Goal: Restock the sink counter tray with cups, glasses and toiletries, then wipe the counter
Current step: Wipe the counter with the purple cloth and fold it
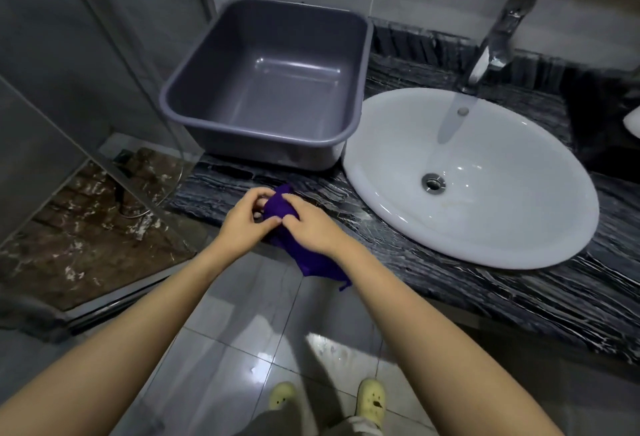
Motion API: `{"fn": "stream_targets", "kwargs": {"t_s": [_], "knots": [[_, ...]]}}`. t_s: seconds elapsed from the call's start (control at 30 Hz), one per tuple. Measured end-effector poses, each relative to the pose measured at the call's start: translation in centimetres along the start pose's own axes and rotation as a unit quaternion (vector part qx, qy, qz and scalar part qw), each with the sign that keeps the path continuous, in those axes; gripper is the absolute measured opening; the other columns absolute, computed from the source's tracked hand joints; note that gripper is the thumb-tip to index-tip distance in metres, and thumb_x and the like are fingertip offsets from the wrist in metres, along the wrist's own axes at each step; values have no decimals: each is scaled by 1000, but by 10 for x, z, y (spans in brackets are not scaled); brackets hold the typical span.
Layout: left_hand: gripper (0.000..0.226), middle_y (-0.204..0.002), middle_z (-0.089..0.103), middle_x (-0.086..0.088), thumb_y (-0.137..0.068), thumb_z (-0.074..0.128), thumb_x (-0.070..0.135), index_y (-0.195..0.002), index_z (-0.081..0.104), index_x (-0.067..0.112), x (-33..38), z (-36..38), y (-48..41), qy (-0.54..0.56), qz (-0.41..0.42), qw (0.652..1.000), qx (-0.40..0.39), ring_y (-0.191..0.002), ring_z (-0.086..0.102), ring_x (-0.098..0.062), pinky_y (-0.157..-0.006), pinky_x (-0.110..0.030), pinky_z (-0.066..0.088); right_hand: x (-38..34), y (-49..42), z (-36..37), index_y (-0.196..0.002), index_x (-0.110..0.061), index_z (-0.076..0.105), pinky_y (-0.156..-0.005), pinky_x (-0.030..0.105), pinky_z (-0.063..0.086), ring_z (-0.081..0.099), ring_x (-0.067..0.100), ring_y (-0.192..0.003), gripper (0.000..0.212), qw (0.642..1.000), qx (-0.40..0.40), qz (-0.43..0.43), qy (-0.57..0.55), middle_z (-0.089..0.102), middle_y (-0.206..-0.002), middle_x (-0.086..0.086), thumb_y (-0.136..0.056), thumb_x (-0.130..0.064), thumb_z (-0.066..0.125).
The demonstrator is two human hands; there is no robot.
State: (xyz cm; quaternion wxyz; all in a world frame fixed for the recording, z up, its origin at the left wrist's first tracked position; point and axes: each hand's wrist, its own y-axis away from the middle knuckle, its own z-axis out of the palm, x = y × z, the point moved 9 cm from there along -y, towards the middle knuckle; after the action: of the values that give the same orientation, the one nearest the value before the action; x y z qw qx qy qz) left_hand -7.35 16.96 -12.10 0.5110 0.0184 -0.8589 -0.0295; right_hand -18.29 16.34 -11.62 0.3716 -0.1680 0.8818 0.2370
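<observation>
A purple cloth (301, 255) is bunched between both my hands at the front edge of the dark marbled counter (519, 283). My left hand (246, 217) grips its upper left part, and my right hand (308, 224) pinches it from the right. One end of the cloth hangs down past the counter edge. A grey plastic tub (194, 103) stands on the counter just behind my hands, with nothing inside it. To the right lies the white oval sink (485, 227) under a chrome faucet (498, 30).
A glass shower partition (114, 71) rises at the left, beside the tub. Brown marbled shower floor (86, 227) lies beyond it. Grey glossy floor tiles (242, 314) and my yellow clogs (370, 397) are below. A white object (632, 123) peeks in at the right edge.
</observation>
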Motion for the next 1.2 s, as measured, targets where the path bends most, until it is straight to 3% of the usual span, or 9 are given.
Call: {"fn": "stream_targets", "kwargs": {"t_s": [0.07,0.17,0.27,0.4,0.6,0.73,0.9,1.03,1.2], "knots": [[42,-93,60,-1,-77,66,1,-96,50,35,11,2,1,49,9,999,-11,-84,57,-3,-81,-23,43,-6,5,-15,-146,-9,25,-110,28,24,31,26,-139,61,1000,-7,-19,-5,31,-152,13,-90,-14,49],[33,-96,56,-4,-70,60,10,-96,52,28,39,5,3,89,42,993,-57,-83,54,-1,-76,-9,43,-20,14,-34,-149,-15,17,-114,27,13,12,22,-145,80,995,-37,-93,20,12,-158,9,-82,-7,61],[33,-107,58,3,-66,57,24,-97,56,33,70,0,8,56,105,988,-97,-96,53,4,-86,-7,39,-24,18,-49,-142,-20,33,-114,29,15,18,20,-142,77,986,-73,-141,56,21,-156,6,-76,-20,73],[43,-113,57,10,-71,56,26,-111,52,40,99,-7,13,-14,184,976,-117,-105,53,-6,-93,-12,39,-26,25,-84,-100,-11,64,-93,43,44,55,24,-100,44,981,-7,-167,96,63,-105,8,-69,-40,73],[55,-91,58,12,-66,57,58,-107,65,23,117,-34,1,-200,196,951,-133,-89,54,5,-78,-4,37,-40,40,-135,-72,-22,56,-67,26,44,53,11,-67,21,991,36,-128,25,57,-70,-6,-73,-19,77],[34,-90,60,4,-59,61,59,-84,62,36,120,-47,-6,-219,170,945,-172,-86,58,-8,-77,-20,44,-62,42,-144,-84,-18,59,-67,19,41,52,9,-71,19,989,11,-137,51,58,-77,-5,-75,-21,75],[44,-93,65,0,-68,57,53,-93,63,17,140,-63,-13,-232,193,941,-153,-87,61,-14,-80,-36,48,-69,40,-162,-83,-18,59,-63,20,40,51,9,-70,17,987,51,-140,62,55,-74,-9,-76,-17,74],[17,-88,66,3,-80,63,25,-94,60,17,151,-69,-1,-277,261,923,-53,-80,61,-13,-71,-30,45,-62,48,-166,-88,-11,63,-68,11,36,48,8,-75,16,971,150,-176,60,55,-81,-8,-75,-11,71],[33,-99,72,-3,-75,58,34,-103,65,17,82,-37,27,-315,239,916,-63,-91,65,-14,-79,-20,41,-9,54,-103,-97,-9,64,-78,21,40,54,16,-88,24,979,115,-152,69,62,-96,3,-73,-9,69]]}}
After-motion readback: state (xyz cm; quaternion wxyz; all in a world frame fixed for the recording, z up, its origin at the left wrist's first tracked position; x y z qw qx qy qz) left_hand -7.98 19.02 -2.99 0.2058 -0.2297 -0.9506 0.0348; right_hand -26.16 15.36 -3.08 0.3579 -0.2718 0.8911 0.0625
